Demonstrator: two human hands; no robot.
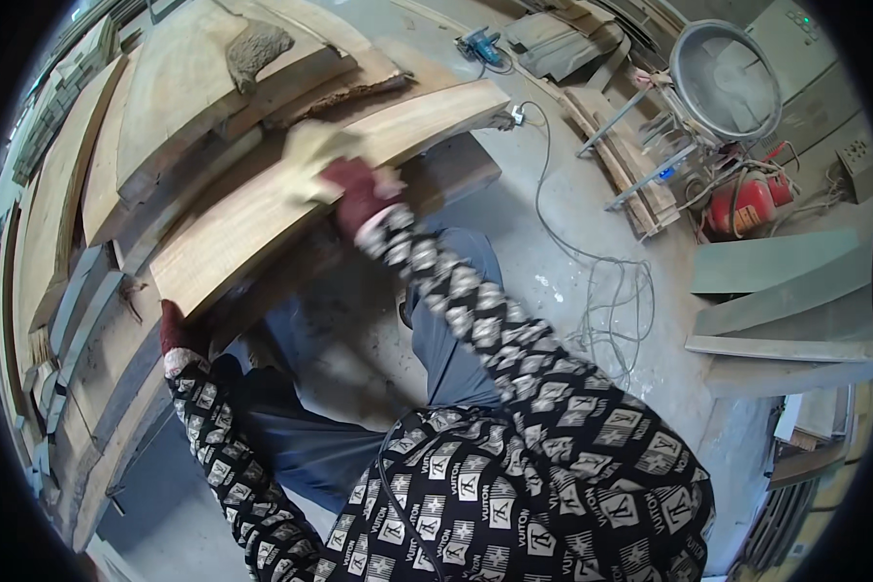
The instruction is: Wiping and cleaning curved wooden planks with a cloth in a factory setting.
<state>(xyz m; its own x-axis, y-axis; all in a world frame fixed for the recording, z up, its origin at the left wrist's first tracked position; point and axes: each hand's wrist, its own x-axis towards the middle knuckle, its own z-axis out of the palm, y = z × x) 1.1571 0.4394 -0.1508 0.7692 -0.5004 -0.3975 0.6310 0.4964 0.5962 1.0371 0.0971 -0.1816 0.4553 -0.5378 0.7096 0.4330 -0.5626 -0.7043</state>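
A long pale wooden board [228, 238] lies on edge across the stacked timber in front of me. My left hand [177, 333], in a dark red glove, grips the board's near left end, its thumb up against the end and the other fingers mostly hidden. In my right hand [361, 197], gloved the same way, is a pale yellow rag [312, 160] held against the board's upper face. Motion smears both the rag and the fingers around it. A brown, crumpled clump [258, 50] rests on a thick slab [179, 107] beyond the board.
Stacked planks [63, 242] fill the left side. A grey cable [592, 257] loops over the floor at right. Farther right stand a round metal-rimmed fan [726, 82], a red tank [742, 206] and leaning panels [776, 267]. A blue power tool [479, 46] sits at the back.
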